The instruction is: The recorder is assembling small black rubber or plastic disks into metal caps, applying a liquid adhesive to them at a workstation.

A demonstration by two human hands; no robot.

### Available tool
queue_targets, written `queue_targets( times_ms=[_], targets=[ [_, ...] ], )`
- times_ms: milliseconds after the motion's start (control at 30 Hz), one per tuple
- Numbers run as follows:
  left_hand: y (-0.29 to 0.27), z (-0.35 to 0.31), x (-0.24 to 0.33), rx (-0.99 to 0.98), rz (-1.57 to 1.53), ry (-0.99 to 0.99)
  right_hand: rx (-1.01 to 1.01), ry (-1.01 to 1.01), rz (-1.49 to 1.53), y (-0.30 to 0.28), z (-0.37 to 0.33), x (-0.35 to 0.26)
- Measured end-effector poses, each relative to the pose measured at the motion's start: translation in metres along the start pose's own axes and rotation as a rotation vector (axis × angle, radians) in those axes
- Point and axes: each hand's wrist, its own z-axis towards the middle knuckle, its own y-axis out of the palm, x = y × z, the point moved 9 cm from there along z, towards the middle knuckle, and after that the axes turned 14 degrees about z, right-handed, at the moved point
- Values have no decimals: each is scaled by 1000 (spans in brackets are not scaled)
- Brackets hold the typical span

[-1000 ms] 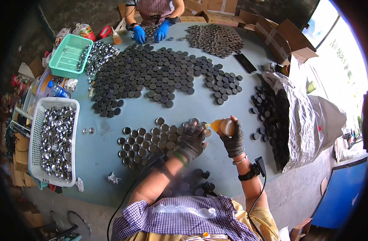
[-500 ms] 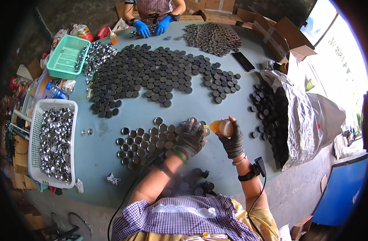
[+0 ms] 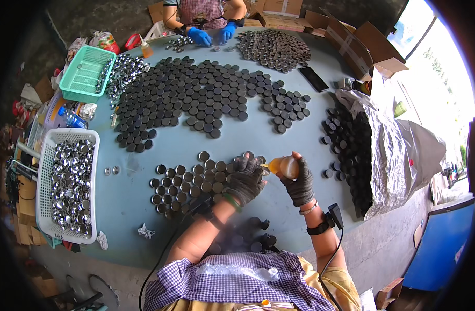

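Note:
My right hand [image 3: 299, 185], in a dark fingerless glove, grips a squeeze bottle [image 3: 286, 167] of amber liquid. The bottle lies tipped over, its thin nozzle pointing left at a cap near my left fingertips. My left hand [image 3: 245, 182], gloved the same way, rests palm down with fingers spread on the right end of a group of shallow round metal caps [image 3: 188, 177]. Some of those caps are hidden under it. Several dark round pieces [image 3: 255, 246] lie by the table's near edge, partly behind my left forearm.
Dark discs [image 3: 196, 93] cover much of the blue-grey table [image 3: 128, 207]. A white basket [image 3: 95, 192] of shiny caps and a green basket [image 3: 66, 85] stand left. At right a silver sack [image 3: 398, 150] spills dark pieces. Opposite, a co-worker's blue-gloved hands [image 3: 200, 37] handle small parts.
The bottle in my right hand has tipped further, its nozzle now lower and nearer my left fingertips. My left hand stays put. The co-worker's hands have shifted right.

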Motion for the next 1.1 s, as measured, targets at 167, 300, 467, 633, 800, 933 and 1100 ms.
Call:
queue_targets(
  times_ms=[167,300,467,633,800,933,1100],
  targets=[
    [2,-1,-2,-4,-3,-5,3,-21,-41,2,3,-4],
    [1,-2,-2,0,-12,-8,6,-39,-54,4,4,-1],
    [3,-3,-2,-13,0,-14,-2,-35,-48,8,6,4],
    [8,-3,-3,-44,25,-26,-4,-42,-23,9,10,7],
    [9,-4,-5,-36,30,-27,-5,-33,-6,10,13,8],
    [11,-4,-5,-27,41,-29,-12,-11,-2,11,14,6],
    [16,-4,-6,-46,45,-27,-22,-8,-3,12,14,3]
  ],
)
